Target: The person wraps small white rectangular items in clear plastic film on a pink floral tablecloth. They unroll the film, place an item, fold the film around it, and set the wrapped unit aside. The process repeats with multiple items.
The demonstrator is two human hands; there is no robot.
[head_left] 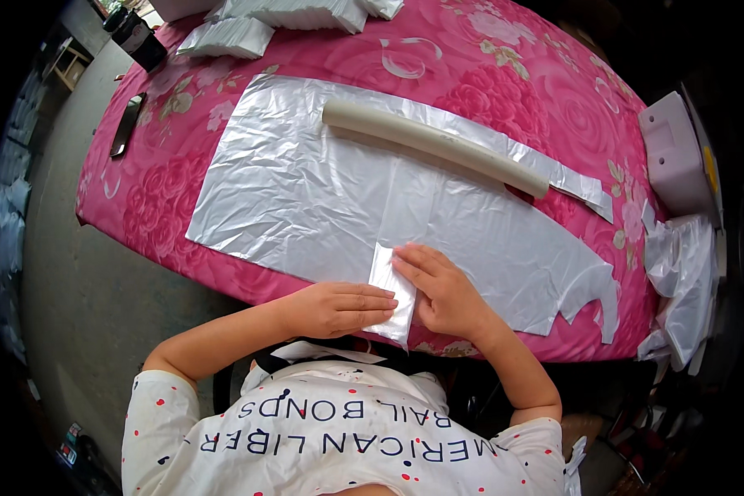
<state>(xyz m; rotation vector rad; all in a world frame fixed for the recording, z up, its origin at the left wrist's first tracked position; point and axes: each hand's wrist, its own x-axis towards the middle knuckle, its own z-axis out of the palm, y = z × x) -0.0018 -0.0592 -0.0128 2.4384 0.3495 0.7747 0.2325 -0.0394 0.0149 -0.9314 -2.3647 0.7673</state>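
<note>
A silvery-white plastic bag [289, 174] lies spread across the table, its right end cut into handle-like strips. On its near edge, in front of my body, rests a narrow folded strip of the same plastic [382, 273]. My left hand [339, 309] lies flat with its fingertips on the strip's lower left part. From the other side, my right hand [443, 291] has its fingers stretched over the strip's upper right edge. A long beige tube [430, 145] lies on the far side of the spread plastic, slanting down to the right.
A pink flowered cloth [169, 194] covers the table. Stacks of folded white plastic [227, 38], a dark jar [137, 40] and a phone [127, 126] sit at the far left. At the right edge are a white box [676, 149] and loose clear plastic bags [682, 281].
</note>
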